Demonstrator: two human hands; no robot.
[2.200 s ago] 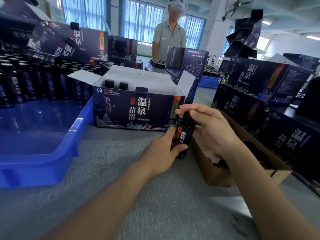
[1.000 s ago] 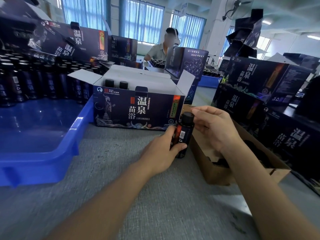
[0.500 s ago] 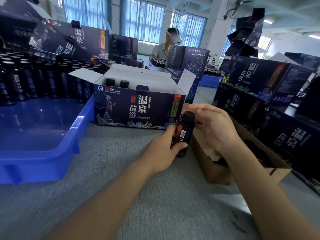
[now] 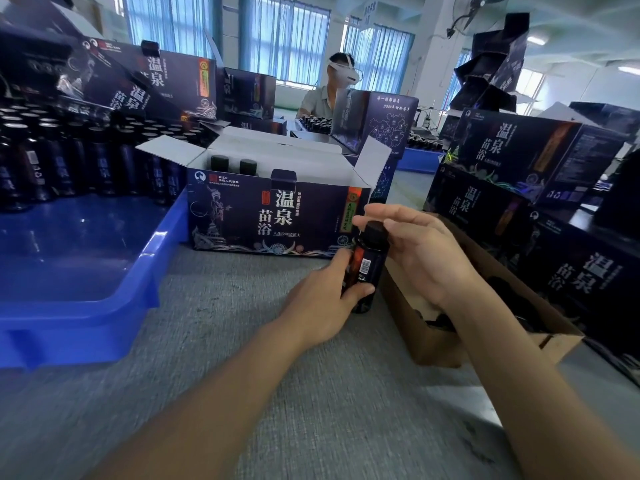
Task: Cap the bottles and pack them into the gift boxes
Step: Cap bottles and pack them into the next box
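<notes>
Your left hand wraps its fingers round the lower body of the dark glossy bottle, which rests on the grey woven table, just before the open gift box. Your right hand curls its fingertips round the black round cap. Your left fingers hide part of the label. Beyond your right wrist, the dark contents of the brown cardboard box are unclear.

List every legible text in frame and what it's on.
"PICC": open gift box, front, top left.
"温泉" and "苗浴": same front; also the closed box at right.
Box small print, bottle label and barcode: too small to read.
</notes>
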